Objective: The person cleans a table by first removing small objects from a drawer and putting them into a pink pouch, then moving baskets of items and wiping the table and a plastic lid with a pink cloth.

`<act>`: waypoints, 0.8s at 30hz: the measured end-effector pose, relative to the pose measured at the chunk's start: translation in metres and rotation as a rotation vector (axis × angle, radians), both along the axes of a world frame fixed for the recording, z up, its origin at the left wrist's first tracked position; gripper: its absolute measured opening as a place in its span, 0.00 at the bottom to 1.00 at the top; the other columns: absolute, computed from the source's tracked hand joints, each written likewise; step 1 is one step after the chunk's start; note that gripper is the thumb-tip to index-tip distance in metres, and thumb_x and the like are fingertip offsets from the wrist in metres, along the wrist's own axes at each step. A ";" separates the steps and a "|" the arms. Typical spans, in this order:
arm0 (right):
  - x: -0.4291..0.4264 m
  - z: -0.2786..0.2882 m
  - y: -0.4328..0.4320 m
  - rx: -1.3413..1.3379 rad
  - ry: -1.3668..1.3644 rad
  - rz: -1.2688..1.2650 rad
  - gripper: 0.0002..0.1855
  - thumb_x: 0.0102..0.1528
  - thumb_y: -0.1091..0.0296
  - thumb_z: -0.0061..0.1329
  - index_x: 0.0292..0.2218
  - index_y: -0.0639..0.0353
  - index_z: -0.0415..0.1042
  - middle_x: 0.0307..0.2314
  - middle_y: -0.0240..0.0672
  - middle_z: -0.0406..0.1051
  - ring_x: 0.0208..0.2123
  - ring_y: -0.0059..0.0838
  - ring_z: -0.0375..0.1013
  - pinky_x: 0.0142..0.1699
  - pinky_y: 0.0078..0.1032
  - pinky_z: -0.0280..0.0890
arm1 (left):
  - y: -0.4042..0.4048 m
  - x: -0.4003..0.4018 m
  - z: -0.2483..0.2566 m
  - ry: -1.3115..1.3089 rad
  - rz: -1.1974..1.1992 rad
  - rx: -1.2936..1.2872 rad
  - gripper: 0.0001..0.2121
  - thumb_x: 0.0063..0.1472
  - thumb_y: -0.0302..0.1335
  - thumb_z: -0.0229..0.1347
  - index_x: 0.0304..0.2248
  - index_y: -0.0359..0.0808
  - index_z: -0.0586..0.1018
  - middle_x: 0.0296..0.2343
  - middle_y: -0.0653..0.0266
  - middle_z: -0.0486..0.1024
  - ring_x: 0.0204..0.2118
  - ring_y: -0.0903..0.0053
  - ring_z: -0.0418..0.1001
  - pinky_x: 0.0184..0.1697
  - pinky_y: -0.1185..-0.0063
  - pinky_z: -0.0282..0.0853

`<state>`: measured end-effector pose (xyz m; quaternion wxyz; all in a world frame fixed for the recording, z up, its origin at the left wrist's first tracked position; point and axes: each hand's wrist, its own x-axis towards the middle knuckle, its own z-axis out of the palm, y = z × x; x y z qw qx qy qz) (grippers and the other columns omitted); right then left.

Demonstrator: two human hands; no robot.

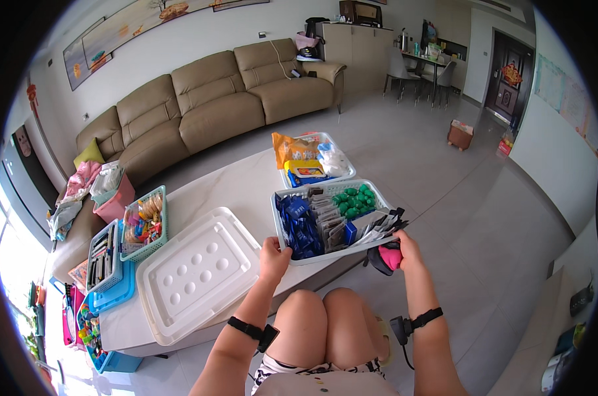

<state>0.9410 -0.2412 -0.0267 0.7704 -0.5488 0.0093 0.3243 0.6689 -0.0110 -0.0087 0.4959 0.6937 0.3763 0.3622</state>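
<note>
A white plastic basket (306, 258) rests at the right end of the marble-look coffee table (214, 190). It holds blue packets (299, 227), rows of grey sachets (328, 218), green round items (353, 202) and a bundle of thin black-and-white packets (380, 226). My left hand (275, 260) grips the basket's near left corner. At the near right corner is my right hand (405, 251), with a pink and black item (389, 257) beside and beneath its fingers; whether the hand grips the rim or that item is not plain. Left of the basket lies a white plastic lid (200, 277).
Behind stands another white basket (351, 171) with an orange bag and a yellow-and-blue pack. Mint (165, 218) and pale blue baskets (103, 287) fill the table's left end, near a blue lid (125, 292). A blue toy bin (123, 362) is below. A sofa (219, 109) stands beyond.
</note>
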 end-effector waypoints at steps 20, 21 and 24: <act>-0.152 -0.002 0.025 -0.032 -0.042 0.704 0.19 0.42 0.80 0.54 0.39 0.63 0.69 0.32 0.33 0.72 0.32 0.25 0.72 0.39 0.24 0.68 | 0.012 -0.166 -0.016 0.422 0.287 0.677 0.04 0.50 0.25 0.56 0.27 0.36 0.78 0.27 0.59 0.74 0.35 0.61 0.69 0.40 0.69 0.64; -0.164 0.009 0.037 -0.005 -0.198 0.725 0.18 0.43 0.78 0.55 0.39 0.64 0.69 0.33 0.32 0.72 0.32 0.23 0.71 0.40 0.23 0.67 | 0.014 -0.185 -0.023 0.477 0.352 0.717 0.05 0.50 0.28 0.56 0.26 0.36 0.78 0.28 0.60 0.74 0.35 0.62 0.69 0.40 0.70 0.64; -0.204 0.046 0.081 0.029 -0.617 0.693 0.18 0.44 0.75 0.57 0.38 0.66 0.70 0.32 0.33 0.72 0.33 0.21 0.70 0.41 0.22 0.66 | 0.002 -0.229 -0.031 0.611 0.485 0.709 0.08 0.51 0.33 0.56 0.28 0.37 0.78 0.29 0.62 0.73 0.37 0.64 0.68 0.42 0.70 0.62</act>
